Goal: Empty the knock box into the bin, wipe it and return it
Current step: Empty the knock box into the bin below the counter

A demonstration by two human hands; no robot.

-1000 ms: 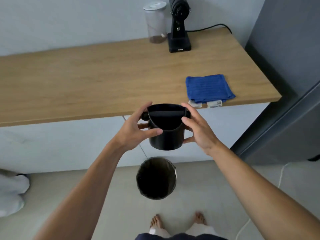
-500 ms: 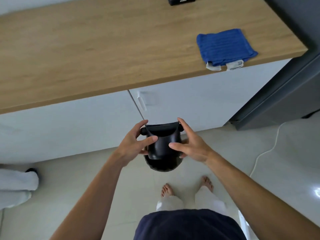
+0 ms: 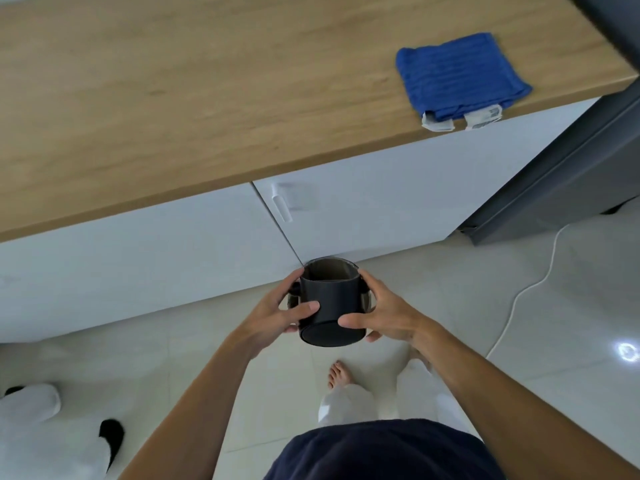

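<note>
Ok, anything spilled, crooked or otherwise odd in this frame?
No spill shows on the floor. The knock box is upended between the left hand and right hand over the bin, as tipping out requires. The blue cloth overhangs the counter edge slightly.

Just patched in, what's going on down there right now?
A person is holding the black knock box in both hands, left hand and right hand on its sides, tipped so its base faces the camera and its mouth points down toward the bin just beneath. The blue cloth lies untouched on the wooden counter, so wiping has not begun.
</note>
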